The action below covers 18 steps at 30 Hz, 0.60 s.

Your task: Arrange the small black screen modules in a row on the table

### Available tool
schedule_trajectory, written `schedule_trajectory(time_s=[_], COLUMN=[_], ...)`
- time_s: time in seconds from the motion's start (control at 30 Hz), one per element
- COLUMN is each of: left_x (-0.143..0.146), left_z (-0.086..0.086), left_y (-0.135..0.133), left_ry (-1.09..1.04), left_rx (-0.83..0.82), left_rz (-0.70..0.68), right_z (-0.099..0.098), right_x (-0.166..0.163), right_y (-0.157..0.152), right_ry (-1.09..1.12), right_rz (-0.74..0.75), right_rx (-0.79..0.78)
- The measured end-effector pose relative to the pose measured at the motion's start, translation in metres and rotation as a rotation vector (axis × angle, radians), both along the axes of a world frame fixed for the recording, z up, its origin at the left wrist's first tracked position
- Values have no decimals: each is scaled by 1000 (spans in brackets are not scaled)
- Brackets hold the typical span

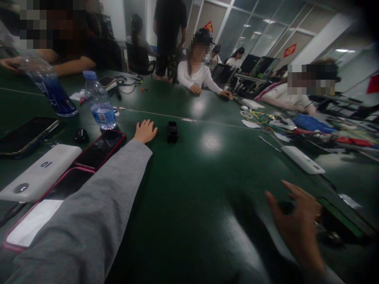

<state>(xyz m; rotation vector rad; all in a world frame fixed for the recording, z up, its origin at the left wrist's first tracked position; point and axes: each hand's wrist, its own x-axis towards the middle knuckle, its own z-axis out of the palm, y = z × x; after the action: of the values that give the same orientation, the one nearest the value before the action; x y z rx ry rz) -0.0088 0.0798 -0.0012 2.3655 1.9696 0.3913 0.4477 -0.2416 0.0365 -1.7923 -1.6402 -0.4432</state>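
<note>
My left hand lies palm down on the green tabletop, fingers spread and holding nothing. Just right of it stands a small black box-like object, not touched. A phone with a red edge lies beside my left forearm, and a second pink-edged phone is partly covered by the grey sleeve. On the right side, slightly blurred, my right hand hovers over the table with thumb and fingers apart. Near it are a green circuit-board-like piece, partly hidden behind the hand, and a white power bank.
At left stand a water bottle and a taller blue-labelled bottle, near a white power bank, a black case and a dark phone. Tangled cables and a wrench lie at right. Several people sit around.
</note>
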Motion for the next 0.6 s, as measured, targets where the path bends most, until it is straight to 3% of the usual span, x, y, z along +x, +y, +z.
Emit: schedule_trajectory(time_s=[0.07, 0.13, 0.3, 0.43, 0.6], left_x=[0, 0, 1, 3, 2], left_z=[1, 1, 1, 1, 2], left_y=[-1, -1, -2, -2, 1], left_ry=[-5, -13, -14, -2, -13], left_rx=[5, -8, 3, 12, -25], left_rz=[7, 7, 12, 24, 12], right_z=[-3, -9, -17, -18, -18], right_x=[-60, -119, -223, -250, -245], right_y=[35, 73, 171, 217, 223], right_ry=[-31, -29, -85, -90, 47], right_rz=[256, 421, 607, 612, 489], right_rx=[-34, -85, -206, -278, -155])
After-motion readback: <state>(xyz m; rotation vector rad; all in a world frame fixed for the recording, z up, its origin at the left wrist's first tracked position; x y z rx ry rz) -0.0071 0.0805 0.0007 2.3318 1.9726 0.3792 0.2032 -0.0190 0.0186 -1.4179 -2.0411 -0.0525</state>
